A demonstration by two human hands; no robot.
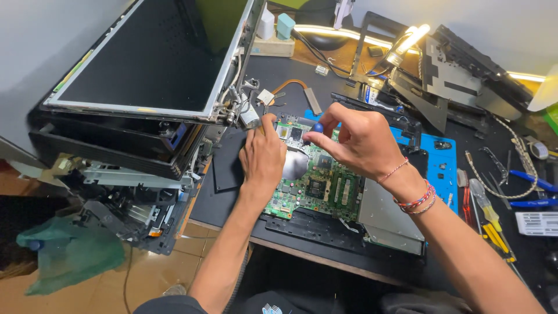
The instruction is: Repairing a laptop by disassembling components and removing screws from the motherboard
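Note:
A green laptop motherboard (pixel 325 189) lies on a dark laptop base (pixel 325 229) in the middle of the bench. My right hand (pixel 360 142) pinches the blue round top of a small screwdriver (pixel 317 128), held upright over the board's upper part. My left hand (pixel 263 154) rests on the board's left edge, thumb up near the screen hinge. Coloured thread bracelets (pixel 415 197) circle my right wrist. The screwdriver's shaft and tip are hidden behind my fingers.
A bare laptop screen panel (pixel 145 58) leans over stacked laptop shells (pixel 128 174) on the left. A blue mat (pixel 442 168) lies to the right, with pliers (pixel 532 183), screwdrivers (pixel 485 212) and a braided cable. Dark covers (pixel 459 75) and a lit lamp stand behind. A green bag (pixel 64 250) lies on the floor.

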